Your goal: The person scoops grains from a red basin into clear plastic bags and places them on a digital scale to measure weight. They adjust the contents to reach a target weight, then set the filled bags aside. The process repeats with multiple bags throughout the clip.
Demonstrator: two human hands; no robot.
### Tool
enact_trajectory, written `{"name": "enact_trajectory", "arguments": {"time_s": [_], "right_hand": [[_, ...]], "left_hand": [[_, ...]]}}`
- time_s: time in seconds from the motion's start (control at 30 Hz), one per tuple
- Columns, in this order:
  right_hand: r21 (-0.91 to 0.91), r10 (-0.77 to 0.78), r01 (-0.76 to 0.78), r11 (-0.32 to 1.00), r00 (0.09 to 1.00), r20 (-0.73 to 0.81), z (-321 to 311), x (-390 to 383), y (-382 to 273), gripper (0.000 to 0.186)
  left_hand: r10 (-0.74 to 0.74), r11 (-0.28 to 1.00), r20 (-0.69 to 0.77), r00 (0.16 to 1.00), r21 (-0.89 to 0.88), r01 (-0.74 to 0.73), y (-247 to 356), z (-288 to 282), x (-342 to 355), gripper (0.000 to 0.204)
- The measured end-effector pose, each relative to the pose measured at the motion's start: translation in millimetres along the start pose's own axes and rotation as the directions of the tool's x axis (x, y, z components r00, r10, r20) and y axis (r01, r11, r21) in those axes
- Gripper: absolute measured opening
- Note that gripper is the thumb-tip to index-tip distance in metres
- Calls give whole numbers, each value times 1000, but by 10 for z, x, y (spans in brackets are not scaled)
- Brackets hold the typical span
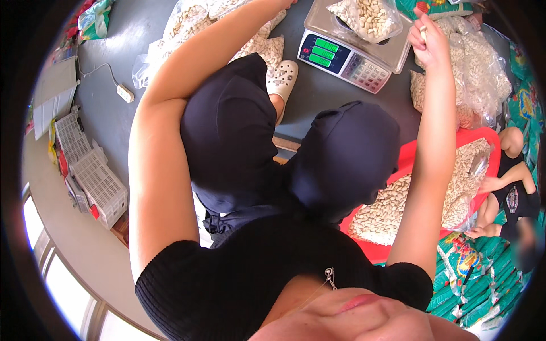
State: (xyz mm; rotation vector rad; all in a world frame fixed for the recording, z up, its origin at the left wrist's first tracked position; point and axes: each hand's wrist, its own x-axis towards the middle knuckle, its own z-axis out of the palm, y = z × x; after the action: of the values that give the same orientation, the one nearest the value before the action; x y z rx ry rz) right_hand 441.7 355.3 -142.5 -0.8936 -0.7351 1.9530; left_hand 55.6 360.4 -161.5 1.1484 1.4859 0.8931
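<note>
My left hand (pixel 286 3) reaches to the top edge, mostly cut off, near bags of pale beans (pixel 263 48); its fingers and any contents are hidden. My right hand (pixel 426 41) has curled fingers around a small pale piece, apparently a bean, beside the right corner of a digital scale (pixel 341 61). On the scale's pan sits an open plastic bag of beans (pixel 369 18). More bagged beans (pixel 478 74) are piled to the right. Below my right forearm is a red tub (pixel 493 149) heaped with loose beans (pixel 381 210).
A co-worker (pixel 512 196) sits at the right, hands at the tub, among green printed sacks (pixel 472 287). My legs and a white clog (pixel 281 79) occupy the middle. White plastic crates (pixel 99 184), cardboard (pixel 51 96) and a power strip (pixel 125 92) lie left.
</note>
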Motion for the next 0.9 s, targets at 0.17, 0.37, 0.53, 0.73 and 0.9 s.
{"name": "enact_trajectory", "arguments": {"time_s": [0.17, 0.37, 0.53, 0.73, 0.9], "right_hand": [[354, -92, 140, 925, 985, -148, 357, -466, 118, 22], [501, -81, 151, 852, 984, -159, 317, -718, 271, 25], [728, -162, 72, 681, 985, 54, 355, -952, 365, 28], [437, -213, 244, 866, 970, -120, 193, -2414, 91, 36], [-618, -385, -362, 698, 538, -750, -301, -3849, -20, 26]], "left_hand": [[-107, 988, 65, 992, -101, 113, -104, -58, 72, 30], [-81, 995, 74, 994, -45, 84, -104, -7, 29, 32], [-53, 998, 87, 995, 46, 50, -156, -59, 81, 27], [389, 849, 269, 881, 268, -456, 156, 398, 150, 21], [323, 355, 573, 753, 665, -658, 453, 845, 123, 65]]}}
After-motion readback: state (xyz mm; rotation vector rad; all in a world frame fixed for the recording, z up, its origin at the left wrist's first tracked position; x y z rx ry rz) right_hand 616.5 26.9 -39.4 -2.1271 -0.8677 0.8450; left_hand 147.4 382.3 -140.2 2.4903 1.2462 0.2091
